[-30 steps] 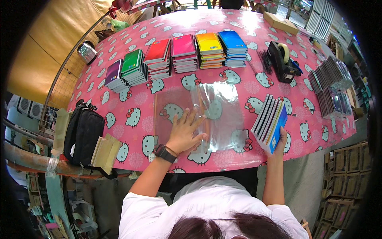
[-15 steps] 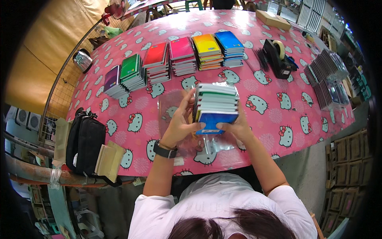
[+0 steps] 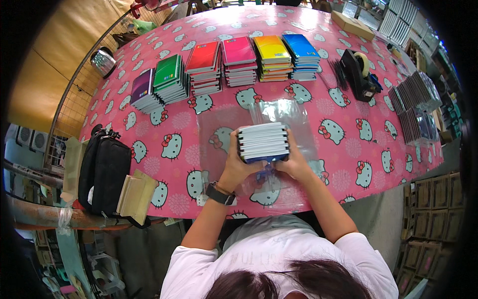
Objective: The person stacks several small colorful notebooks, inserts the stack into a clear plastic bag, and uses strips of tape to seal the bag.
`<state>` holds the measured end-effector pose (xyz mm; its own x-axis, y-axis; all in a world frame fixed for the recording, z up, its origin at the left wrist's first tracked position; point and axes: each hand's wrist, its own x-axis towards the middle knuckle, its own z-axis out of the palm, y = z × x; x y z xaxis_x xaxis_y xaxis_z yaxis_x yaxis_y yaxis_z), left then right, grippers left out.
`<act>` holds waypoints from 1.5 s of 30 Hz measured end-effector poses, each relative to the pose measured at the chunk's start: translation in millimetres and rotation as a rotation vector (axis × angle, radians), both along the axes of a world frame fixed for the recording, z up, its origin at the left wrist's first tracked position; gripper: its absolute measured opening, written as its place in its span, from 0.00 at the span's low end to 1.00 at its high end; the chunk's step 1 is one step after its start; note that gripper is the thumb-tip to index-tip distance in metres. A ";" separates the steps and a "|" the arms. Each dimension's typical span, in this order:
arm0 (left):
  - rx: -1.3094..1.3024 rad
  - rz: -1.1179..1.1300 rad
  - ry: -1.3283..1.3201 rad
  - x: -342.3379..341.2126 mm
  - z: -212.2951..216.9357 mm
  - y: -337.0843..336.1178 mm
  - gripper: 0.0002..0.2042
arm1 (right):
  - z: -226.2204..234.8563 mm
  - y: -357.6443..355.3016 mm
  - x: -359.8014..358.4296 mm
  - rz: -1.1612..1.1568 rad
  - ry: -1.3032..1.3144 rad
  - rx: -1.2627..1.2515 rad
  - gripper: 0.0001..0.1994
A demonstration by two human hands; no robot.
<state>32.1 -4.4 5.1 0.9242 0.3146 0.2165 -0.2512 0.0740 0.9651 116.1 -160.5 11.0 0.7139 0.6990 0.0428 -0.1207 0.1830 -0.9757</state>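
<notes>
A second ago the left hand (image 3: 238, 168) lay flat on the clear plastic (image 3: 302, 118) while the right hand (image 3: 298, 163) held the notebook stack (image 3: 264, 141) off right. Now both hands clamp its sides over the plastic near the desk's (image 3: 343, 167) front edge, forearms angled inward.

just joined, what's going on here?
A person's left hand and right hand grip opposite sides of a notebook bundle, blue cover toward the person. It is over clear plastic lying on the pink table; whether it touches is unclear. Six coloured notebook stacks stand in a row beyond.
</notes>
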 end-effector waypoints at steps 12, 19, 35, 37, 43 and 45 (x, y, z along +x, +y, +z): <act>-0.200 0.044 0.135 11.6 39.5 13.2 0.26 | 1.9 -41.0 93.0 -0.209 -0.986 -0.580 0.27; -0.168 0.005 0.532 36.0 19.7 8.1 0.23 | -31.9 -19.6 102.3 -0.491 -1.242 -0.834 0.06; 0.187 0.016 0.253 -20.8 7.0 1.3 0.42 | -28.9 -18.8 92.5 -0.627 -0.910 -0.463 0.08; 0.488 0.119 0.211 -29.8 2.5 -6.6 0.45 | -27.6 -23.0 88.6 -0.585 -0.704 -0.462 0.12; 1.023 0.468 0.294 -26.2 -9.8 -29.4 0.44 | -9.6 -47.2 69.2 -0.418 -0.525 -0.819 0.16; 1.005 0.437 0.350 -25.3 -7.8 -30.5 0.43 | -11.5 -51.4 70.0 -0.355 -0.498 -0.793 0.14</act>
